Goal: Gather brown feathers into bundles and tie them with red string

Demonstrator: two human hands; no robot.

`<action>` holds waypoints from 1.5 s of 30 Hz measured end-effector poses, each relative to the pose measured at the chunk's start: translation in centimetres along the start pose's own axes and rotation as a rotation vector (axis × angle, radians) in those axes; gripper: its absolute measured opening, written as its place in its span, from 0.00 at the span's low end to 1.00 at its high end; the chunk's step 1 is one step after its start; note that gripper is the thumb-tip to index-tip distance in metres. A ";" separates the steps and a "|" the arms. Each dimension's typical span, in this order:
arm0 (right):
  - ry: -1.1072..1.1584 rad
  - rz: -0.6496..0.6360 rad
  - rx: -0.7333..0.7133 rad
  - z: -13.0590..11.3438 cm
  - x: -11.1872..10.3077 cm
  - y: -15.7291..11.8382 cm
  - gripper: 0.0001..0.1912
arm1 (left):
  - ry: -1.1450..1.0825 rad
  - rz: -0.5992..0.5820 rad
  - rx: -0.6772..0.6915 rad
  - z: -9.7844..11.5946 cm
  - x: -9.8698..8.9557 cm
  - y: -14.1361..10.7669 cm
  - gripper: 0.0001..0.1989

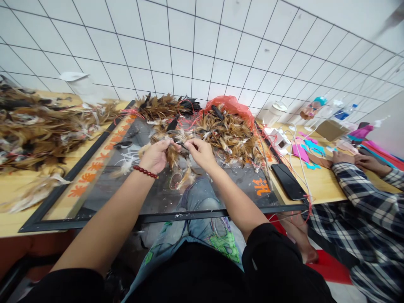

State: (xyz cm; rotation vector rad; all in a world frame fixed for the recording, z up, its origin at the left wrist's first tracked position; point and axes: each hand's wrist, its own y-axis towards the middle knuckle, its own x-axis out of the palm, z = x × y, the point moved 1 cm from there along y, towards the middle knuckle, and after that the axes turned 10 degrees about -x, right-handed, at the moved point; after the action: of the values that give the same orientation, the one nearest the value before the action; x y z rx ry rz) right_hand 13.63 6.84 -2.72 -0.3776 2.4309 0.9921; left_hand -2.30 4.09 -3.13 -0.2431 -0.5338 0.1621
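Note:
My left hand (156,156), with a dark red bead bracelet (145,171) at its wrist, is closed on a small bunch of brown feathers (172,156) over the glass panel (202,193). Close beside it, my right hand (200,152) pinches at the same bunch; what sits between its fingertips is too small to make out. Behind and right of my hands lies a heap of brown feathers (229,130) with a red plastic bag (229,103) at its back. A few loose feathers (123,144) rest on the glass left of my hand.
A large feather pile (41,130) covers the table's left side. A black phone (288,181) lies at the panel's right edge, near a white cable. Farther right are pink and blue cut pieces (307,151) and a co-worker's hands (344,158). A tiled wall (183,42) stands behind.

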 end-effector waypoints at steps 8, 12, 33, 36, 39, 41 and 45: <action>-0.068 -0.352 0.021 0.0 1.4 -0.8 0.07 | -0.079 0.003 0.000 0.8 0.0 -0.3 0.08; 0.154 -0.064 0.138 1.4 1.0 -0.2 0.12 | 0.100 -0.052 0.102 0.3 0.3 -0.5 0.09; 0.413 0.027 0.054 1.6 0.3 0.4 0.09 | 0.474 -0.165 0.148 -1.1 1.3 -1.1 0.11; 0.362 0.171 0.136 2.0 -0.8 1.1 0.11 | 0.298 0.012 0.235 -0.2 0.9 -0.7 0.09; 0.205 0.213 0.167 2.6 -2.1 2.0 0.08 | 0.015 0.197 0.338 1.6 0.1 -0.4 0.11; 0.054 0.095 0.158 2.7 -2.5 2.5 0.05 | -0.136 0.296 0.383 2.8 -0.5 -0.4 0.13; -0.213 -0.207 0.053 2.2 -3.1 3.0 0.05 | -0.266 0.379 0.398 3.7 -0.9 -0.6 0.16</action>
State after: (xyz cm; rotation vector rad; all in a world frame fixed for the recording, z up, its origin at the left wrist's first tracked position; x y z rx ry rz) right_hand 15.75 10.69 -0.73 -0.4687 2.1726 0.8325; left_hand -4.92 4.03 -0.34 0.0711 -0.7021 0.6687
